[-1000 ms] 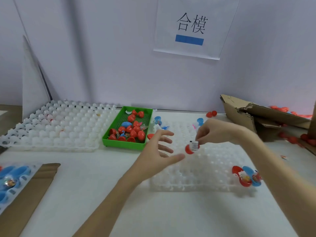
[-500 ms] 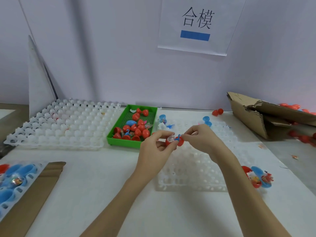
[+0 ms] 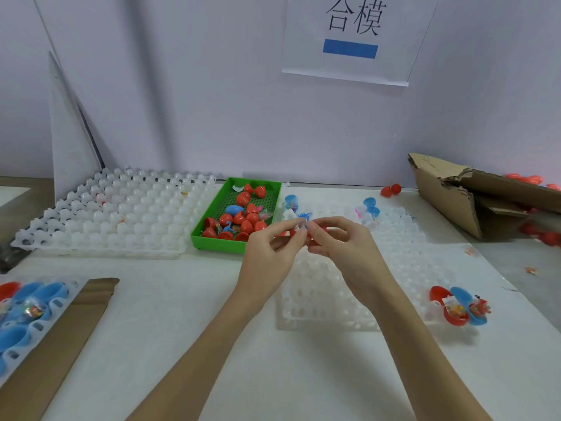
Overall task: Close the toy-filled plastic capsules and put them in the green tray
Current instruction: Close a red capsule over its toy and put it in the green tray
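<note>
Both hands, left [image 3: 270, 247] and right [image 3: 343, 241], pinch one red capsule [image 3: 299, 230] between their fingertips; the green tray [image 3: 212, 241] lies just left of them.

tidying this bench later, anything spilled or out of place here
Yes. A torn brown cardboard box lies tipped on its side at the far right, with red plastic capsules spilled beside it. Two small toy bits lie loose on the white table. A red capsule pair sits stray near the wall.
</note>
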